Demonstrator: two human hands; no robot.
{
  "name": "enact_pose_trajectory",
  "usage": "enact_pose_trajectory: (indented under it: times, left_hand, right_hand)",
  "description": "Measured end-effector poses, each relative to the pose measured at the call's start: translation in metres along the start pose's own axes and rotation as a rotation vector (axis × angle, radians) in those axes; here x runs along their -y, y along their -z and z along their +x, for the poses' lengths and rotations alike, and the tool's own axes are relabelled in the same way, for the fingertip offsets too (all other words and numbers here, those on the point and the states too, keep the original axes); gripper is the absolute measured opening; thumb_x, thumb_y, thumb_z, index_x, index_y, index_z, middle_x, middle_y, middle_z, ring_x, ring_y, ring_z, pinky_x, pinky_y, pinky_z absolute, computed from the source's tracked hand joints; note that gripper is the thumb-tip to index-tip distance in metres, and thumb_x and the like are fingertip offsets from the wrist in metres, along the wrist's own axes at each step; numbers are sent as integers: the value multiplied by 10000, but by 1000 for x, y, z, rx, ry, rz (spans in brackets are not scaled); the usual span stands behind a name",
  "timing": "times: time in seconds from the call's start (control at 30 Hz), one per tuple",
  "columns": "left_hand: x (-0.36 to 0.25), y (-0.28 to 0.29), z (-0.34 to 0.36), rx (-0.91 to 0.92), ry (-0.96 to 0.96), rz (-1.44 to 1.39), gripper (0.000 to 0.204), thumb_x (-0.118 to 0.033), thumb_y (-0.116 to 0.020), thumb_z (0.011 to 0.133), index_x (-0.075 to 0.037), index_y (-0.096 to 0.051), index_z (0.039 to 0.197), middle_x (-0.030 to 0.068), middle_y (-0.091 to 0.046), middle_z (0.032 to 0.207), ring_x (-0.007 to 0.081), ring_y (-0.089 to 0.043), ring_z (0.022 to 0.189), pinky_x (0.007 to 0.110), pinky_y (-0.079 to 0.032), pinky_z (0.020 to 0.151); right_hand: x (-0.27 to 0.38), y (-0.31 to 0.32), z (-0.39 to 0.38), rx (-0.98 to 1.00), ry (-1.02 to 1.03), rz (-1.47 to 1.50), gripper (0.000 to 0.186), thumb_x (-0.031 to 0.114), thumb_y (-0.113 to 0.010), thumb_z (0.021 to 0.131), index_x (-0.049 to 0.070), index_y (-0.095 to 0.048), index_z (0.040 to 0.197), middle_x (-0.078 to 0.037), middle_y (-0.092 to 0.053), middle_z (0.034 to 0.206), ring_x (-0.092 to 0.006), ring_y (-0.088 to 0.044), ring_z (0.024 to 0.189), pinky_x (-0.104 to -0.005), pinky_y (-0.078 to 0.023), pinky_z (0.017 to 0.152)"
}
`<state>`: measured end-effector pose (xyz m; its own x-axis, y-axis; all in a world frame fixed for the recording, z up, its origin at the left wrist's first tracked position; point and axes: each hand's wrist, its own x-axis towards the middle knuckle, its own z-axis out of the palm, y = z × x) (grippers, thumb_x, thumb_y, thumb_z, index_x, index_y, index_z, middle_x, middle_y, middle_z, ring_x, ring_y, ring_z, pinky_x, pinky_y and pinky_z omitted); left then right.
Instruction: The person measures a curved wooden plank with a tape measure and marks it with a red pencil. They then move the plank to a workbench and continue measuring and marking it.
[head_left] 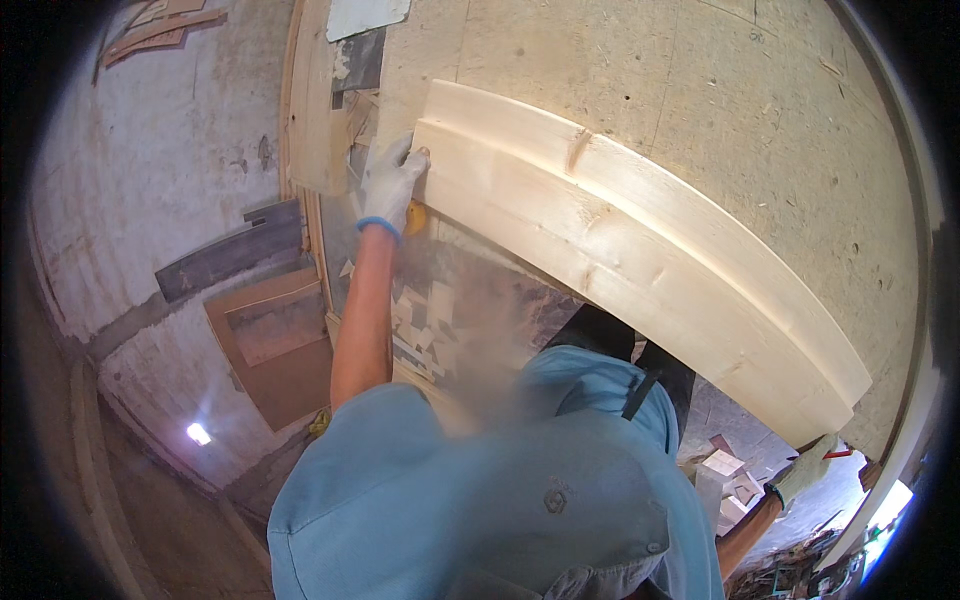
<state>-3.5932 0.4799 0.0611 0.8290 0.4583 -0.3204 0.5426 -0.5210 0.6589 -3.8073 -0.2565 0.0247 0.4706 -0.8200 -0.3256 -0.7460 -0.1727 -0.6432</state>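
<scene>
A: What is the biggest thing here?

B: The bench (700, 90), a wide chipboard surface. On it lie two long pale planks (640, 250), side by side and touching.

A: And the hands?

B: The left hand (390, 180), in a grey glove, has its grip closed on the far end of the planks. The right hand (805, 470), also gloved, is at the near end, under the corner; its grip I cannot tell.

A: What stands in the way?

B: The person's blue shirt (480, 500) hides the lower middle. Small wood offcuts (725, 480) lie near the right hand.
</scene>
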Motion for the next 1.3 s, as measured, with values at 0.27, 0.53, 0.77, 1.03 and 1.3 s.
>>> enact_pose_trajectory:
  times: [0.27,0.53,0.77,1.03,1.3]
  left_hand:
    - [89,22,45,17,65,122,482,-279,-630,951,-31,-574,1360,154,-614,1314,273,-604,1164,419,-499,982]
    - [63,36,49,157,92,-110,584,-259,-588,1020,10,-419,1509,121,-555,1398,206,-557,1219,316,-456,1001]
    - [54,28,49,173,88,2,630,-299,-579,1027,34,-375,1521,132,-499,1462,227,-503,1293,339,-392,1080]
    - [55,32,46,187,117,-90,667,-309,-609,1012,22,-356,1534,125,-500,1455,227,-496,1289,353,-394,1080]
    - [61,37,50,208,127,-113,675,-304,-627,1007,21,-357,1534,122,-495,1466,221,-504,1286,349,-404,1072]
  right_hand:
    - [-84,27,23,22,160,-333,452,313,-492,1055,-26,-527,1352,-146,-537,1276,-227,-520,1136,-359,-407,981]
    - [15,-23,-19,-78,97,-89,348,260,-514,1049,-1,-668,1219,-126,-684,901,-168,-599,827,-358,-488,775]
    - [23,-18,-32,-43,83,85,360,217,-520,1051,-15,-627,1305,-50,-702,1063,-97,-593,941,-278,-489,849]
    - [42,-16,-33,10,-30,138,355,151,-516,1028,-22,-618,1321,-45,-695,1134,-113,-599,1025,-276,-479,898]
    - [36,-16,-20,12,-19,-76,340,198,-530,1013,-5,-646,1261,-111,-686,954,-140,-587,873,-317,-487,802]
